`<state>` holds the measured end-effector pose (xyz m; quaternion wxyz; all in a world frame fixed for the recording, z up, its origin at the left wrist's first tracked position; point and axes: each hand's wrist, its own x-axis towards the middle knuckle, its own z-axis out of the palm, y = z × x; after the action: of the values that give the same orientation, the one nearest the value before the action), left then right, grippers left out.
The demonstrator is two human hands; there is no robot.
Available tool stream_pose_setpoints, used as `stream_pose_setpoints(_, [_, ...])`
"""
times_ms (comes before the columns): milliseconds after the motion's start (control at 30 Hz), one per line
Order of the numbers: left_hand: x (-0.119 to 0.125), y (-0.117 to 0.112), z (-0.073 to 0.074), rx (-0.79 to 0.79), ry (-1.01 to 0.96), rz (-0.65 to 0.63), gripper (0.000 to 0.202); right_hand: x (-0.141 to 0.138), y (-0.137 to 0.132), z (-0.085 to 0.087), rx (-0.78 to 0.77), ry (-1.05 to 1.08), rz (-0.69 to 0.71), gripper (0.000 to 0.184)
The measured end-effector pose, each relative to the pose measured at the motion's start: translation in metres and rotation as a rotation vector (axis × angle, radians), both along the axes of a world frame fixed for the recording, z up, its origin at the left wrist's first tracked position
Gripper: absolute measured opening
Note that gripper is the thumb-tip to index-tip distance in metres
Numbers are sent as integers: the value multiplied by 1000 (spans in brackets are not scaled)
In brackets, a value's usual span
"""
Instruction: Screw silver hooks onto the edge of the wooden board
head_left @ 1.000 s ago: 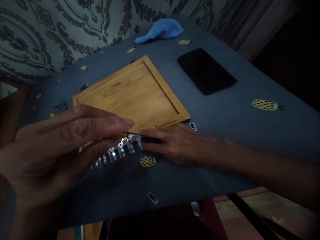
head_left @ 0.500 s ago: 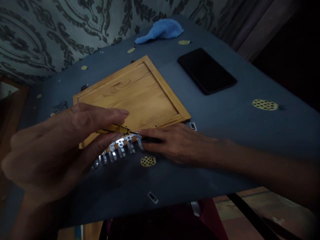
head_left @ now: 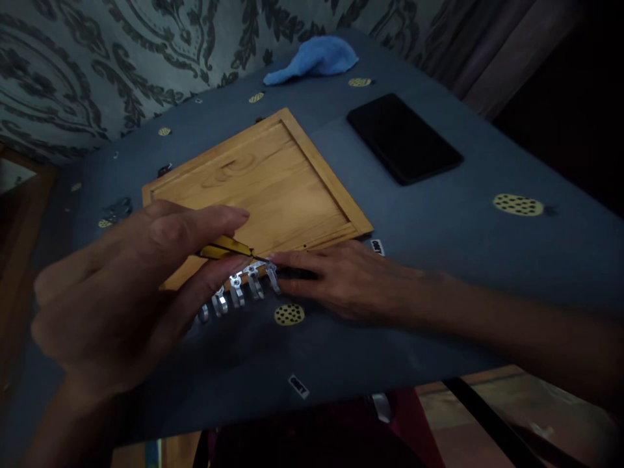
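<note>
A small screwdriver with a yellow and black handle is in my left hand, between thumb and fingers. Its shaft points right, the tip reaching the end hook of a silvery metal hook rail. That rail lies along the near edge of a framed wooden board, several curved hooks projecting toward me. My right hand lies at the rail's right end, fingers closed about the last hook by the screwdriver tip. My left hand covers the rail's left part.
Blue cloth with pineapple prints covers the table. A black phone lies right of the board, and a blue rag sits at the back by the patterned wall covering. Small dark fittings show at the board's far edge.
My left hand has shifted slightly right and turned around the screwdriver, showing more of its handle. My right hand, the rail and the board stay in place.
</note>
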<state>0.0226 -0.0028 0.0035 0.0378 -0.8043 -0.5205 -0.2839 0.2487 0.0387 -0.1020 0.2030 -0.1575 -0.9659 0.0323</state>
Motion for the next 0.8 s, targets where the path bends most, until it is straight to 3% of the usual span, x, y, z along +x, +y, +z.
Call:
stream_pose_setpoints(200, [0, -2, 2, -3, 82, 17, 20, 0, 0, 1, -23, -7, 8, 24])
stream_pose_setpoints(800, [-1, -5, 2, -73, 14, 48, 17, 0, 1, -1, -17, 7, 15, 26])
